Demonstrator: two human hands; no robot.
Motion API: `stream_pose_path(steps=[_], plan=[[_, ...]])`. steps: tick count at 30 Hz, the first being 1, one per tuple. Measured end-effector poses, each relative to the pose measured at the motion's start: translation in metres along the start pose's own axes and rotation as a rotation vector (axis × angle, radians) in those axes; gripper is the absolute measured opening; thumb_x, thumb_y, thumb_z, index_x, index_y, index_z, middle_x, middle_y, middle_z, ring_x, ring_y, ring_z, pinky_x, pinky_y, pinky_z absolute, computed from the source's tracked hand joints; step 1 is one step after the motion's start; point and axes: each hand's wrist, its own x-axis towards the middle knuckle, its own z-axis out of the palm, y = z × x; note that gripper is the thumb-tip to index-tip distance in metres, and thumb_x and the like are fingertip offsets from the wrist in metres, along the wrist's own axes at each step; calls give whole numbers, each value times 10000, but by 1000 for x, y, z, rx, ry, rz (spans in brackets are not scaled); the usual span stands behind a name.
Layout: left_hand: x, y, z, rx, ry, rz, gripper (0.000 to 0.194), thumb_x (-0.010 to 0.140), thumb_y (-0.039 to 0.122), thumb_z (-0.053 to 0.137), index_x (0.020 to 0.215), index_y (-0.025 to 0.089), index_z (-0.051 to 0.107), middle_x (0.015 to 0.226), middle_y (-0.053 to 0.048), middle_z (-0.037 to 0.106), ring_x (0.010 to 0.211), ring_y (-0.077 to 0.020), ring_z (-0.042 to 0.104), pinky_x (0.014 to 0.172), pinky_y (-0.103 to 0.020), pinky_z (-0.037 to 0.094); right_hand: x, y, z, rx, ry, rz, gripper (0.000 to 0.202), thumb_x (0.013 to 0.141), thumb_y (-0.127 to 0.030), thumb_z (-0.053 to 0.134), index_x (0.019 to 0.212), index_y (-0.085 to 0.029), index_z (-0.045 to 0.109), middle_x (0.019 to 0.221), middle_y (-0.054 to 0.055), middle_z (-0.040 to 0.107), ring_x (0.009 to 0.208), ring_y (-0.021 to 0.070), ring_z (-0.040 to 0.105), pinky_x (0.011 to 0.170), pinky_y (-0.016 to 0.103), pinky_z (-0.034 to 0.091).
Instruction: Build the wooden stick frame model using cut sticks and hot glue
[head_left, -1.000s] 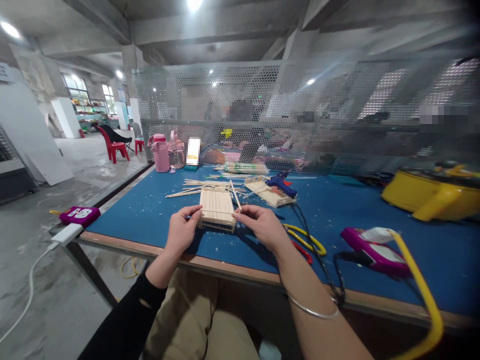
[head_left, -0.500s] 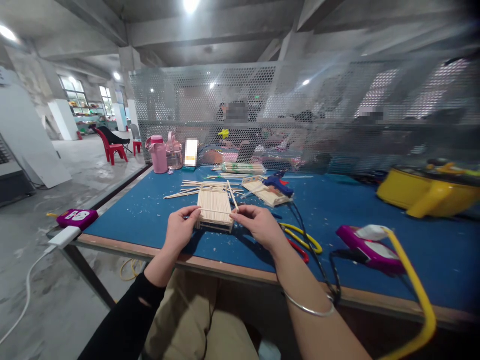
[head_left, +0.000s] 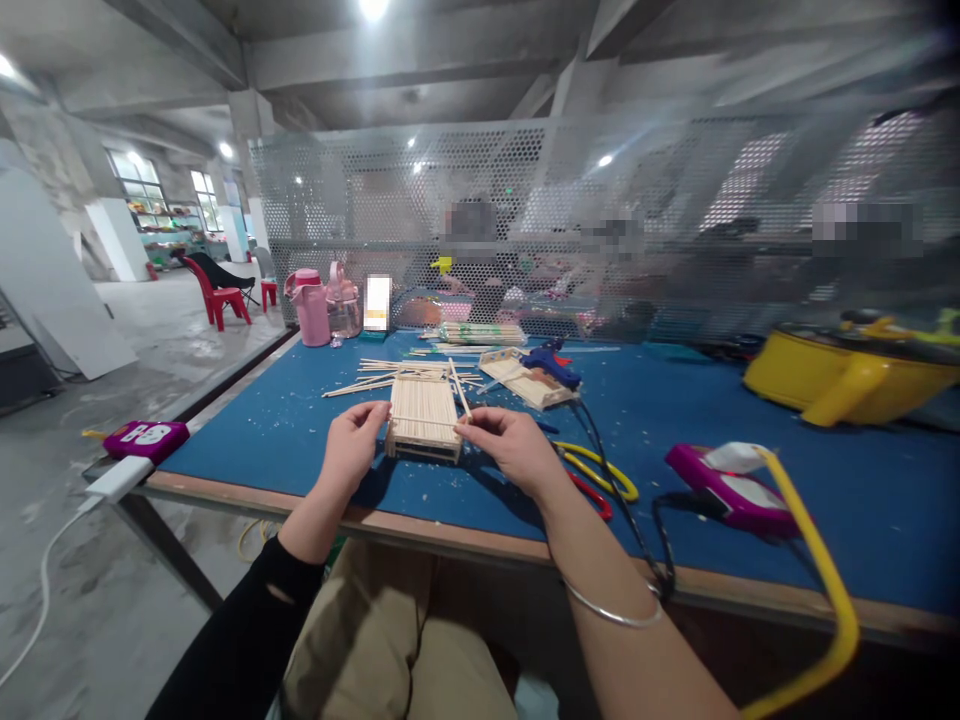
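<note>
On the blue tabletop in front of me sits a small flat model built from pale wooden sticks, raised on a low stick frame. A thin wooden stick lies crosswise over its near part. My left hand is closed in a pinch at that stick's left end, against the model's left edge. At the right end, my right hand pinches with thumb and forefinger. Another stick slants up from the right fingers along the model's right side; whether they grip it too is unclear.
Loose sticks lie behind the model. A blue glue gun rests on a stick-built tray. Right of my hand are yellow-and-red-handled pliers, cords and a purple power socket. A pink jug stands far left, before a perforated screen.
The view has shifted slightly, moving everything a little left. My left fingers have drawn slightly outward at the model's left edge. The right hand keeps its pinch.
</note>
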Motion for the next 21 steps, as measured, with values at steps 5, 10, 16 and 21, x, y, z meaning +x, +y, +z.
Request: stream_pose_path(steps=[5, 10, 16, 21], plan=[[2, 2, 2, 38, -83, -42, 299, 674, 405, 629, 760, 129, 706, 745, -61, 702, 689, -154, 608, 638, -240, 442, 1, 1, 0, -6, -6, 4, 253, 614, -394, 646, 709, -159, 647, 689, 17, 634, 632, 136, 527, 660, 280, 418], [-2, -4, 3, 69, -89, 9, 292, 668, 388, 641, 765, 120, 703, 749, -65, 701, 692, -161, 602, 652, -252, 441, 2, 3, 0, -17, -8, -7, 264, 619, -396, 646, 717, -152, 651, 688, 19, 638, 634, 138, 531, 658, 282, 420], [-4, -2, 0, 140, -41, 192, 209, 696, 314, 621, 766, 139, 711, 824, -71, 700, 784, -170, 615, 695, -247, 448, 1, 3, 1, 1, -8, -8, 242, 621, -380, 647, 708, -154, 649, 669, 8, 632, 628, 133, 533, 663, 278, 422], [-3, -6, -2, 190, -57, 208, 201, 717, 307, 609, 779, 146, 713, 837, -70, 700, 802, -172, 613, 691, -250, 442, 1, 1, 2, 23, -11, -2, 238, 612, -376, 645, 698, -155, 644, 659, 3, 622, 624, 129, 524, 672, 281, 418]])
